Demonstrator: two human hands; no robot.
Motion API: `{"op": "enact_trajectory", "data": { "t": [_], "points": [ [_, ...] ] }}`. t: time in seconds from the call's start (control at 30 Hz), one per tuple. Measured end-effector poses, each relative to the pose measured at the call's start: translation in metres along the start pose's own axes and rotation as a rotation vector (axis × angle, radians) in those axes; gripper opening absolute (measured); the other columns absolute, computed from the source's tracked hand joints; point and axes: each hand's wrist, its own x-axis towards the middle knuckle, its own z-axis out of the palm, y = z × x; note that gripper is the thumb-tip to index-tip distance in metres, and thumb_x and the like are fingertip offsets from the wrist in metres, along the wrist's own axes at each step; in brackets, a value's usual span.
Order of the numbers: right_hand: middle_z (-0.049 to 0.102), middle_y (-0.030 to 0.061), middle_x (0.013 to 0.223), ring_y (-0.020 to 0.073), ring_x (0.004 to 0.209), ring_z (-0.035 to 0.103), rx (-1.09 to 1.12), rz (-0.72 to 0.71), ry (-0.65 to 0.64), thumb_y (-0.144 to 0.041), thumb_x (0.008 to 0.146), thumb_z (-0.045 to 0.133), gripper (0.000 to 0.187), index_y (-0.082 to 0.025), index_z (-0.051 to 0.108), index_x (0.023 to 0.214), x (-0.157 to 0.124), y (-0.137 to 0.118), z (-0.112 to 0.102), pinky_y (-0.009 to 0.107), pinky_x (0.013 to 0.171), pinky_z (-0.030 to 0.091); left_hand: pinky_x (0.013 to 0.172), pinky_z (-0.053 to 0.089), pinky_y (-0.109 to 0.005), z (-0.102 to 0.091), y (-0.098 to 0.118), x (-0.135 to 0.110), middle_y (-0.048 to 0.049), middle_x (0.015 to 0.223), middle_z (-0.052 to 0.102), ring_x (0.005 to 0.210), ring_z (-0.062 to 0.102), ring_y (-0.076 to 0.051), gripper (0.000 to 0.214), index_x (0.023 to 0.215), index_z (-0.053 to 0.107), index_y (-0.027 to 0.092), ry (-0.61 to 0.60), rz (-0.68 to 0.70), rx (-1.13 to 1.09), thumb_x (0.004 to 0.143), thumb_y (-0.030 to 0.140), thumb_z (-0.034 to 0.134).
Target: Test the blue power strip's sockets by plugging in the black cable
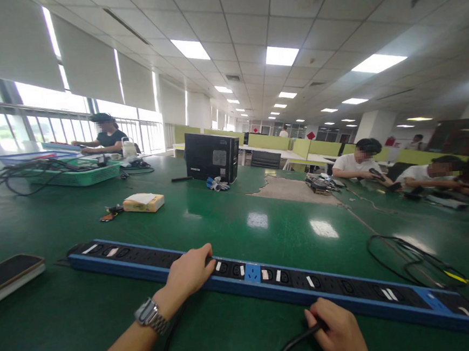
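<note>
Clasped long, blue-sided black power strip [300, 281] in left hand [189, 271]. Held thick, round black cable [295, 341] in right hand [338, 327].

You've 2 hands [189, 271], 1 wristwatch [151, 314], 1 pwr strip [285, 280] w/ 2 blue sockets [252, 273]; also 1 PC twr [206, 156], 1 grn basket [72, 178], 1 yel pack [143, 206], 3 co-wkrs [112, 137] nearby.

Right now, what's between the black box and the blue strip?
In the head view, gloves lie beside the black box, then green tabletop to the blue strip.
</note>
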Motion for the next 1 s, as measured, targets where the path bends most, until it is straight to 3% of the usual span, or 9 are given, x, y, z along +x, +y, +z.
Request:
{"op": "enact_trajectory", "data": {
  "t": [0.47,0.63,0.77,0.87,1.0],
  "points": [
    [0.056,-0.0034,0.054,0.0095,0.050,0.052,-0.211,0.043,-0.091,-0.030,0.087,0.051,0.033,-0.020,0.046,0.056,0.003,0.001,0.007,0.027,0.052,0.023,0.062,0.039,-0.028,-0.006,-0.001,0.004,-0.0056,0.088,0.069,0.083,0.063,-0.023,0.018,0.086,0.061,0.024,0.011,0.020,-0.041,0.082,0.036,0.048],
    [0.059,-0.0035,0.053,0.0105,0.050,0.053,-0.210,0.118,-0.151,-0.033,0.088,0.050,0.036,-0.021,0.048,0.054,0.003,0.005,0.008,0.028,0.052,0.020,0.056,0.032,-0.025,-0.035,0.004,0.007,-0.0004,0.071,0.063,0.067,0.058,-0.018,0.023,0.087,0.061,0.024,0.142,-0.012,-0.131,0.083,0.040,0.046],
    [0.061,-0.0030,0.054,0.0108,0.052,0.055,-0.192,0.185,-0.212,-0.034,0.089,0.048,0.038,-0.021,0.050,0.053,0.005,0.001,0.004,0.029,0.053,0.020,0.054,0.031,-0.024,-0.055,0.014,0.014,0.0037,0.057,0.052,0.057,0.051,-0.015,0.028,0.082,0.062,0.022,0.236,0.061,-0.268,0.080,0.046,0.048],
    [0.063,-0.0022,0.057,0.0110,0.055,0.056,-0.187,0.247,-0.262,-0.033,0.090,0.046,0.038,-0.021,0.053,0.054,0.008,-0.005,-0.001,0.029,0.055,0.021,0.052,0.030,-0.024,-0.043,0.031,0.014,0.0043,0.055,0.051,0.054,0.049,-0.014,0.024,0.079,0.062,0.021,0.148,0.139,-0.328,0.080,0.041,0.050],
    [0.065,-0.0011,0.058,0.0116,0.057,0.058,-0.189,0.269,-0.325,-0.034,0.091,0.043,0.041,-0.021,0.054,0.054,0.010,-0.009,-0.006,0.030,0.056,0.021,0.053,0.031,-0.024,-0.010,0.060,0.010,0.0016,0.065,0.061,0.063,0.055,-0.015,0.016,0.078,0.064,0.023,0.031,0.182,-0.265,0.078,0.034,0.051]
  ]
}}
